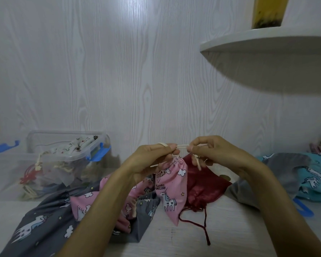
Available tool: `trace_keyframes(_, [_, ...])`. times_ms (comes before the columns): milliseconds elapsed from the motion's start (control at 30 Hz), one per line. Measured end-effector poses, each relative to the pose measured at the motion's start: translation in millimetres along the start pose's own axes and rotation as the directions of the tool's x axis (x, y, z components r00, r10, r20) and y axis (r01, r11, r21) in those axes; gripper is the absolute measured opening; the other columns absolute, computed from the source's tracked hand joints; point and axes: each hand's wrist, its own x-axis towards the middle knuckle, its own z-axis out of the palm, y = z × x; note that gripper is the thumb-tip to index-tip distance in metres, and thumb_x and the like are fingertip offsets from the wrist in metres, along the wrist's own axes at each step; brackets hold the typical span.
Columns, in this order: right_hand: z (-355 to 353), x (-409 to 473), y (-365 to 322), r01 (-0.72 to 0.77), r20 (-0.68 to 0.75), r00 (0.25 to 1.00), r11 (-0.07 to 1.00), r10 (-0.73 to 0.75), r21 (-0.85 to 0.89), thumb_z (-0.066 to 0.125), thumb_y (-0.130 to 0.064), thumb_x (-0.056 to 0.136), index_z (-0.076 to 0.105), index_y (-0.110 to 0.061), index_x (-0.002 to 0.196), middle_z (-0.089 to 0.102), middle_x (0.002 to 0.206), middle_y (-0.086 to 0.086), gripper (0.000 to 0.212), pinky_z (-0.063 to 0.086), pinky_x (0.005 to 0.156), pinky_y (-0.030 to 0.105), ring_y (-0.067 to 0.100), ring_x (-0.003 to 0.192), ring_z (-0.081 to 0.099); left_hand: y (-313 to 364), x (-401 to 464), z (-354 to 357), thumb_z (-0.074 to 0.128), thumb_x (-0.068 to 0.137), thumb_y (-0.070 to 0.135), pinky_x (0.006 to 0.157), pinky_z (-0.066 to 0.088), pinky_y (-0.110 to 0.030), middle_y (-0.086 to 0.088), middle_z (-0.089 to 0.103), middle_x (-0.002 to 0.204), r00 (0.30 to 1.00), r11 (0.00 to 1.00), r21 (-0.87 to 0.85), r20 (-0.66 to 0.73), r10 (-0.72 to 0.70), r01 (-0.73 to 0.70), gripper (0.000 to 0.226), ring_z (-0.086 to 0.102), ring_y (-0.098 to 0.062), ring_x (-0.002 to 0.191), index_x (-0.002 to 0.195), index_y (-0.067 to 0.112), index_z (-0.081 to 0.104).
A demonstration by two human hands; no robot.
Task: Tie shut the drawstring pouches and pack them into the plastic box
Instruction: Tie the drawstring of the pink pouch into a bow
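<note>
My left hand (152,154) and right hand (209,151) are raised above the tabletop (230,229), level with each other, with the pink unicorn pouch (171,190) hanging between them from its gathered neck. Left grip: fingers curled, pinching the cream drawstring (183,145) just above the neck; one loop crosses the forefinger. Right grip: thumb and fingertips pinching the other end of the same cord, which runs taut and short between the two hands. A frayed tail hangs below the right fingers. The pouch's lower corner seems to reach the tabletop, though the fabric below makes contact hard to judge.

Behind the pouch, touching it, lies a dark red satin pouch (202,186), its cord trailing toward me across bare tabletop. Under my left forearm lie a grey unicorn pouch (44,225) and a second pink pouch (85,203), overlapping. To the right are a grey cloth (278,175) and a teal unicorn pouch (313,180), near the right edge of view.

The plastic box (67,154) stands at far left against the wall (119,71), lid off, blue clips showing, already holding several pouches. Open tabletop remains in front centre, between my forearms. A rounded shelf (267,45) overhangs at upper right, well above the hands.
</note>
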Motion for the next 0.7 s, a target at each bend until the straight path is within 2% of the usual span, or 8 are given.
trace_keyframes(133, [-7.5,-6.1,-5.6,0.024,0.084,0.996,0.998,-0.018,-0.065,0.068,-0.034,0.079,0.073,-0.015,0.085,0.064,0.065,0.002,0.021,0.039,0.051,0.009,0.004,0.052,0.050,1.4,-0.5,-0.6,0.079,0.058,0.018,0.038,0.041,-0.010,-0.001,0.073,0.080,1.000,0.996,-0.091,-0.025,-0.013,0.011,0.021,0.063,0.000,0.058,0.078,0.016,0.079])
trace_keyframes(233, [-8.5,-9.5,-9.2,0.040,0.114,0.993,0.986,-0.022,-0.162,0.069,-0.045,0.066,0.076,-0.019,0.082,0.068,0.068,-0.002,0.031,0.040,0.055,0.010,0.001,0.057,0.053,0.8,-0.9,0.6,0.080,0.064,0.013,0.038,0.038,-0.010,0.002,0.067,0.065,0.999,0.999,-0.038,-0.051,-0.012,0.010,0.013,0.058,0.000,0.053,0.075,0.018,0.079])
trace_keyframes(333, [-7.8,-7.8,-7.2,0.036,0.066,0.998,0.966,-0.020,-0.255,0.063,-0.046,0.079,0.076,-0.029,0.078,0.068,0.069,-0.010,0.021,0.038,0.059,0.012,0.002,0.059,0.054,-0.3,-0.4,-0.3,0.076,0.072,0.008,0.038,0.036,-0.011,0.003,0.063,0.060,0.998,1.000,0.000,-0.064,0.010,-0.010,0.011,0.053,0.000,0.048,0.070,0.018,0.078])
trace_keyframes(433, [-0.2,2.7,0.3,0.067,-0.060,0.994,0.959,-0.087,-0.276,0.057,-0.033,0.091,0.071,-0.034,0.093,0.070,0.088,-0.011,0.015,0.043,0.073,0.015,-0.009,0.070,0.060,0.9,-4.5,2.0,0.075,0.073,0.007,0.041,0.037,-0.011,0.005,0.068,0.063,0.997,0.997,0.064,-0.055,0.046,-0.043,0.011,0.057,0.001,0.050,0.073,0.018,0.076])
trace_keyframes(500, [10.1,7.8,4.6,0.102,-0.035,0.993,0.972,-0.112,-0.212,0.059,-0.026,0.091,0.071,-0.032,0.099,0.071,0.095,-0.008,0.016,0.047,0.080,0.020,-0.002,0.079,0.064,2.6,-8.1,5.3,0.074,0.074,0.006,0.043,0.040,-0.011,0.005,0.071,0.067,0.996,0.992,0.104,-0.049,0.071,-0.066,0.014,0.062,0.001,0.055,0.080,0.019,0.073])
trace_keyframes(567, [18.1,8.8,7.6,0.107,-0.001,0.994,0.988,-0.107,-0.111,0.060,-0.023,0.090,0.072,-0.031,0.099,0.073,0.092,-0.008,0.016,0.051,0.080,0.021,0.009,0.083,0.067,3.3,-10.0,6.1,0.074,0.074,0.006,0.047,0.043,-0.012,0.007,0.072,0.068,0.994,0.986,0.144,-0.059,0.097,-0.087,0.016,0.065,0.002,0.059,0.083,0.019,0.072])
trace_keyframes(633, [19.9,8.2,8.0,0.112,-0.015,0.993,0.992,-0.114,-0.062,0.063,-0.024,0.088,0.073,-0.030,0.096,0.074,0.088,-0.009,0.014,0.052,0.080,0.022,0.016,0.083,0.067,3.9,-10.8,4.5,0.076,0.072,0.011,0.059,0.044,-0.016,0.009,0.072,0.072,0.990,0.975,0.194,-0.071,0.125,-0.109,0.016,0.066,0.003,0.066,0.080,0.024,0.073])
trace_keyframes(700, [19.5,8.1,8.1,0.133,-0.037,0.990,0.991,-0.134,-0.028,0.065,-0.025,0.086,0.075,-0.025,0.095,0.074,0.085,-0.009,0.014,0.051,0.075,0.020,0.014,0.075,0.065,5.3,-11.8,3.1,0.078,0.070,0.016,0.068,0.042,-0.021,0.009,0.073,0.076,0.983,0.959,0.244,-0.076,0.165,-0.142,0.013,0.066,0.003,0.072,0.077,0.026,0.074])
